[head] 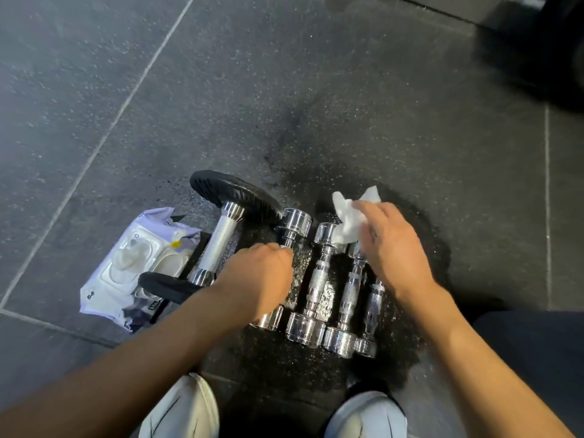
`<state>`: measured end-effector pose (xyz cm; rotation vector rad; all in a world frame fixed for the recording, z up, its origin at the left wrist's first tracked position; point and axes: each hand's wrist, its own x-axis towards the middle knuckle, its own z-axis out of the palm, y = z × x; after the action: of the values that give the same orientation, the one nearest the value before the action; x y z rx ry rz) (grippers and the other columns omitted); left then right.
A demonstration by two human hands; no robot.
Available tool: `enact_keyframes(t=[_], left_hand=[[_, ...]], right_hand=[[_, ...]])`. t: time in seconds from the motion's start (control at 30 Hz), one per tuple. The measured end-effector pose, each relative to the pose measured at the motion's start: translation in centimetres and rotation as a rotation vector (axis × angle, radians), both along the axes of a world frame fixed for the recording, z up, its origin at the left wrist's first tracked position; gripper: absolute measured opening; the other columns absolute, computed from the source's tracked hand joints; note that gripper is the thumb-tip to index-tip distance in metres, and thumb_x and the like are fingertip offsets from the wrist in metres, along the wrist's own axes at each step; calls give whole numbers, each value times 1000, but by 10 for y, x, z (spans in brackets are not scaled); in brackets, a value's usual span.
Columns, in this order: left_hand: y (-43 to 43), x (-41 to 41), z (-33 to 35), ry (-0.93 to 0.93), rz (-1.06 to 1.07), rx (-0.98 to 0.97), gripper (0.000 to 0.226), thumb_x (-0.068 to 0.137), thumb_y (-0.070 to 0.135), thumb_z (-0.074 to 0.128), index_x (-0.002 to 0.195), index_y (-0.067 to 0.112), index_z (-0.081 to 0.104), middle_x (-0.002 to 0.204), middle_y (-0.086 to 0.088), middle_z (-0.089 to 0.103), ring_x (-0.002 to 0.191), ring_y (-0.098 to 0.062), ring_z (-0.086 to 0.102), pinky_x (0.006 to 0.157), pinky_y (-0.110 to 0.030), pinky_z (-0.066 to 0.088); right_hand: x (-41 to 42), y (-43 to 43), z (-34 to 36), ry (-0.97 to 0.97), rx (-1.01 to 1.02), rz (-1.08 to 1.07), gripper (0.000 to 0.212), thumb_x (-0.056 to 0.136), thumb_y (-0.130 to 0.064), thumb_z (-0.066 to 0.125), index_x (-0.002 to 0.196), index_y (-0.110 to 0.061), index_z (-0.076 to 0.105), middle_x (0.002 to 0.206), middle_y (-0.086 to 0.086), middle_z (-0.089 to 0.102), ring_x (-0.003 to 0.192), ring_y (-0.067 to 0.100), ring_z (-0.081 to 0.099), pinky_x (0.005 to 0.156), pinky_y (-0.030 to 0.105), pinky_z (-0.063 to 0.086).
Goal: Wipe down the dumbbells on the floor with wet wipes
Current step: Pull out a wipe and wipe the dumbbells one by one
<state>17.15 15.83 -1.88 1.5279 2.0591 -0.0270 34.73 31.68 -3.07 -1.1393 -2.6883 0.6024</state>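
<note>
Wiping underway: left hand (pixel 259 279) grips the leftmost dumbbell (pixel 295 221) of the floor row (pixel 316 279), right hand (pixel 392 245) pinches a wipe (pixel 349 216) over the row's far ends, pack (pixel 136 267) left of the row; next probably needs the wipe pressed onto a head.

Your left grip (pixel 259 276) covers the handle of the leftmost chrome dumbbell (pixel 295 221). Your right grip (pixel 392 245) and the wipe (pixel 347 216) hide the far heads of the two rightmost dumbbells (pixel 352 286). Print on the wipes pack (pixel 126 263) is unreadable.
</note>
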Motion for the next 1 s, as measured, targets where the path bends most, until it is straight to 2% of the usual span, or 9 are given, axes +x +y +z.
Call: enact_keyframes(t=[0.2, 0.3, 0.47, 0.57, 0.63, 0.73, 0.83, 0.93, 1.0], left_hand=[[5, 10, 1, -120, 27, 65, 18, 104, 19, 44, 103, 17, 62, 87, 5, 55, 75, -13, 49, 63, -29, 38], [2, 11, 0, -137, 42, 74, 16, 105, 23, 43, 102, 18, 59, 87, 7, 49, 82, -16, 49, 69, -30, 38], [-2, 11, 1, -200, 40, 60, 32, 107, 29, 43, 136, 20, 53, 115, 4, 57, 100, -15, 53, 84, -29, 45], [-2, 13, 1, -234, 46, 28, 36, 107, 30, 43, 140, 19, 51, 131, 1, 57, 116, -17, 55, 99, -36, 48], [-1, 13, 0, -213, 43, 16, 34, 107, 28, 43, 137, 18, 53, 131, -1, 58, 116, -18, 56, 101, -38, 48], [3, 11, 0, -192, 92, 18, 34, 107, 24, 43, 138, 17, 52, 131, -3, 57, 113, -21, 57, 99, -42, 49], [6, 8, -1, -212, 125, 130, 42, 106, 19, 44, 148, 20, 44, 142, 0, 49, 121, -22, 54, 103, -43, 46], [6, 5, -5, -217, -31, 173, 52, 102, 9, 48, 151, 21, 38, 150, 6, 39, 130, -17, 45, 108, -41, 44], [8, 7, -9, -212, -137, 134, 56, 99, 5, 50, 151, 22, 37, 149, 8, 38, 131, -14, 41, 109, -37, 43]], right_hand=[[-5, -38, -21, -69, -62, 39, 29, 100, -8, 58, 128, -13, 64, 105, 5, 54, 72, 19, 55, 63, 32, 52], [8, -74, -30, -73, -153, 107, 30, 103, -12, 54, 131, -18, 61, 115, 5, 57, 75, 16, 62, 67, 25, 58], [20, -81, -27, 125, -226, 25, 32, 91, 3, 66, 118, -13, 71, 95, -5, 60, 71, 9, 59, 76, 25, 57], [13, -58, -12, 226, -106, -104, 23, 95, 0, 63, 114, -9, 72, 109, 0, 64, 92, 11, 61, 90, 15, 48], [0, -42, -16, 222, -77, -92, 21, 98, -4, 63, 117, -8, 72, 117, 2, 64, 102, 14, 61, 94, 19, 48], [-12, -40, -32, 151, -27, -21, 21, 95, -7, 67, 115, -11, 74, 113, 4, 62, 99, 23, 59, 84, 32, 52], [-7, -56, -39, 152, -3, 11, 19, 92, -8, 71, 110, -12, 76, 105, 5, 62, 91, 22, 57, 78, 24, 47], [7, -77, -46, 161, -124, 41, 25, 93, -8, 68, 117, -12, 75, 109, 4, 62, 78, 13, 62, 78, 25, 58], [12, -84, -46, 132, -193, 35, 29, 98, -12, 62, 126, -14, 70, 118, 2, 59, 78, 10, 62, 81, 14, 53]])
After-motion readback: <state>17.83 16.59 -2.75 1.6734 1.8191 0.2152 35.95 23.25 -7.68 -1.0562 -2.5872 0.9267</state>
